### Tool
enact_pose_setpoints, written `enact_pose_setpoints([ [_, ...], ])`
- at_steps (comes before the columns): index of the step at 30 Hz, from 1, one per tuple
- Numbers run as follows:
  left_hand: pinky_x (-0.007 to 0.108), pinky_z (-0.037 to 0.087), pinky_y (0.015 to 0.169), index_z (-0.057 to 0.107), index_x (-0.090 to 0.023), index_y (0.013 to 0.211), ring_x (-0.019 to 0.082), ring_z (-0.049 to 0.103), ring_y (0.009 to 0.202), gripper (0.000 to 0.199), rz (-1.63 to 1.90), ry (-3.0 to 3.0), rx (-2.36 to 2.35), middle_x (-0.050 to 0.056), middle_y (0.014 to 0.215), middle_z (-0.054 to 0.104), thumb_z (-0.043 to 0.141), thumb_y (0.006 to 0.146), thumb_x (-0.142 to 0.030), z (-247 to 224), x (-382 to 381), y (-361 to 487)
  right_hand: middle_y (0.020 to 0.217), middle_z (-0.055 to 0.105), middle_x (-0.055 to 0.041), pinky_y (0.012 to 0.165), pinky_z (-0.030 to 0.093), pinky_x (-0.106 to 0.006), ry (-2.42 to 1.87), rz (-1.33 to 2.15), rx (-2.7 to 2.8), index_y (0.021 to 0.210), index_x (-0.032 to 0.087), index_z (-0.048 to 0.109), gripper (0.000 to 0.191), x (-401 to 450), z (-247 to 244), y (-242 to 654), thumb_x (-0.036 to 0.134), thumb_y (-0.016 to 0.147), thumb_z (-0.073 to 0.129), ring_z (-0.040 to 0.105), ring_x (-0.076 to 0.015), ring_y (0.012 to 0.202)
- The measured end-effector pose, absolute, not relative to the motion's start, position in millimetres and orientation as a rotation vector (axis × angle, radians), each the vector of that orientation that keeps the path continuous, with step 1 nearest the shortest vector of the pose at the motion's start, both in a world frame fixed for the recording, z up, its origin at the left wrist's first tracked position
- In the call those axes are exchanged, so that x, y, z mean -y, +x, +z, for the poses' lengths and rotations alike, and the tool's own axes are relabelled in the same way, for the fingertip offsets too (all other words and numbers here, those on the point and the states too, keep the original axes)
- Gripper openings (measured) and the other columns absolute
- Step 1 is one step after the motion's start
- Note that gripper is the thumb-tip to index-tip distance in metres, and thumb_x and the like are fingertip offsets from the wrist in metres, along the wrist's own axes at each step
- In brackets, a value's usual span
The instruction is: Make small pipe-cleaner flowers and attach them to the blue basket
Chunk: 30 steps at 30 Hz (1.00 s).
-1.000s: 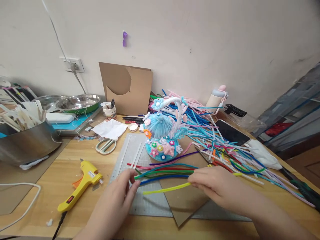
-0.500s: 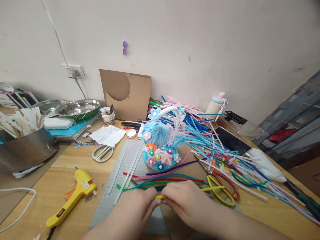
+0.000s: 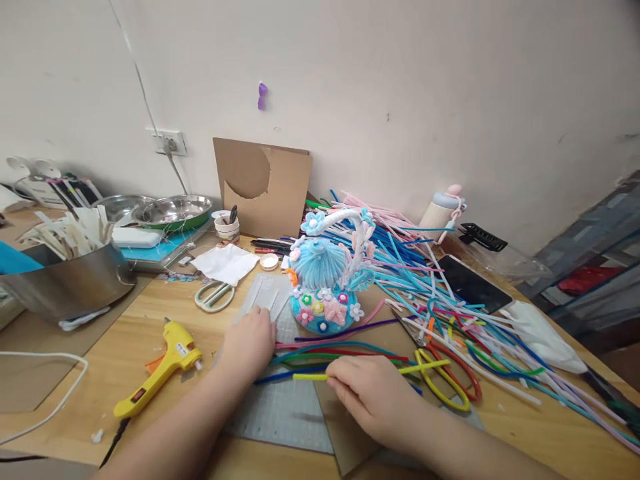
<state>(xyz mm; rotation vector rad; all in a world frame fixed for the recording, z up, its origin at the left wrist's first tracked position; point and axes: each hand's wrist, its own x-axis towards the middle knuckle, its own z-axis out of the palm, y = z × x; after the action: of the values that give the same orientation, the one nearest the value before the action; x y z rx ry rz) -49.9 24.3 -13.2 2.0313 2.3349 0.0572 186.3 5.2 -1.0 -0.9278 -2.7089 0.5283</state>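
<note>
My right hand (image 3: pixel 367 393) is closed around a yellow pipe cleaner (image 3: pixel 311 377), whose short end sticks out to the left. Its other end (image 3: pixel 425 367) crosses scissors (image 3: pixel 453 400) with red and yellow loop handles. On the cutting mat (image 3: pixel 285 417), my left hand (image 3: pixel 250 343) has its fingers bunched, right beside clear strips (image 3: pixel 275 300); anything under the fingertips is hidden. Just beyond both hands stands a blue fuzzy basket (image 3: pixel 320 267) with a white arched handle and colourful flowers. Several coloured pipe cleaners (image 3: pixel 350 348) lie between the basket and my right hand.
A yellow glue gun (image 3: pixel 163 373) and white-handled scissors (image 3: pixel 215 297) lie at left, near a metal pot (image 3: pixel 70 287) of white strips. Pipe cleaners (image 3: pixel 400 260) are heaped at right, beside a phone (image 3: pixel 470 283) and a bottle (image 3: pixel 443 210). Cardboard (image 3: pixel 290 187) leans on the wall.
My left hand has left the yellow pipe cleaner and moved left and forward onto the mat. My right hand still holds it. The view has turned slightly left. The basket's orange flower sits further left.
</note>
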Motion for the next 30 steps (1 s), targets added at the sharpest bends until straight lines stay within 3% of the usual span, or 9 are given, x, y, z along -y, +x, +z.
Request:
enact_pose_setpoints([
  [4,0.034,0.041,0.061,0.047,-0.018,0.084,0.026,0.062,0.075,0.026,0.351,1.790,-2.423,0.009,0.080,0.062,0.028,0.094,-0.032,1.7,0.0,-63.4,0.081,0.064,-0.0009,0.065,0.035,-0.025,-0.908,0.586,2.623,0.088,0.020,0.057,0.019,-6.4,1.1,186.1,0.020,0.094,0.039,0.057,-0.0149,0.073],
  [7,0.028,0.039,0.056,0.040,-0.022,0.077,0.016,0.051,0.053,0.028,0.987,1.489,-2.017,-0.002,0.058,0.050,0.031,0.094,-0.042,-2.7,29.6,-58.6,0.079,0.063,-0.0008,0.065,0.036,-0.024,-0.878,0.674,2.524,0.087,0.019,0.057,0.020,-2.7,6.6,184.0,0.021,0.094,0.039,0.056,-0.0139,0.072],
  [10,0.021,0.029,0.043,0.041,-0.023,0.086,0.010,0.037,0.044,0.031,1.333,1.101,-1.515,-0.007,0.057,0.042,0.043,0.087,-0.054,-16.3,54.5,-35.9,0.072,0.059,0.0009,0.061,0.035,-0.022,-0.855,0.832,2.429,0.082,0.019,0.056,0.022,6.8,14.7,178.3,0.024,0.095,0.039,0.053,-0.0115,0.067],
  [13,0.018,0.025,0.043,0.048,-0.020,0.092,0.008,0.037,0.048,0.038,1.232,0.977,-1.244,-0.006,0.060,0.046,0.060,0.078,-0.053,-20.4,63.6,-14.1,0.069,0.057,0.0027,0.058,0.034,-0.021,-0.900,0.950,2.387,0.081,0.019,0.056,0.022,15.9,20.3,171.7,0.026,0.095,0.041,0.051,-0.0099,0.062],
  [18,0.018,0.022,0.042,0.055,-0.018,0.087,0.006,0.032,0.047,0.034,1.153,1.040,-1.077,-0.004,0.062,0.050,0.066,0.076,-0.048,-2.0,53.4,-2.8,0.066,0.058,0.0032,0.056,0.032,-0.021,-1.079,0.967,2.251,0.081,0.019,0.060,0.021,18.4,18.1,168.5,0.026,0.093,0.044,0.050,-0.0100,0.061],
  [25,0.019,0.025,0.044,0.056,-0.017,0.078,0.007,0.036,0.050,0.028,1.167,1.123,-1.032,-0.003,0.062,0.051,0.064,0.078,-0.043,9.6,37.0,7.0,0.061,0.055,0.0038,0.056,0.034,-0.020,-1.073,1.016,2.054,0.079,0.019,0.061,0.023,21.8,21.6,165.6,0.025,0.093,0.043,0.048,-0.0095,0.057],
  [30,0.020,0.027,0.046,0.058,-0.018,0.094,0.008,0.037,0.050,0.022,1.129,1.239,-1.037,-0.002,0.067,0.054,0.056,0.084,-0.038,7.9,37.9,3.7,0.057,0.050,0.0040,0.056,0.035,-0.021,-1.113,0.972,1.955,0.075,0.017,0.058,0.025,23.8,25.3,163.4,0.028,0.092,0.044,0.047,-0.0104,0.056],
])
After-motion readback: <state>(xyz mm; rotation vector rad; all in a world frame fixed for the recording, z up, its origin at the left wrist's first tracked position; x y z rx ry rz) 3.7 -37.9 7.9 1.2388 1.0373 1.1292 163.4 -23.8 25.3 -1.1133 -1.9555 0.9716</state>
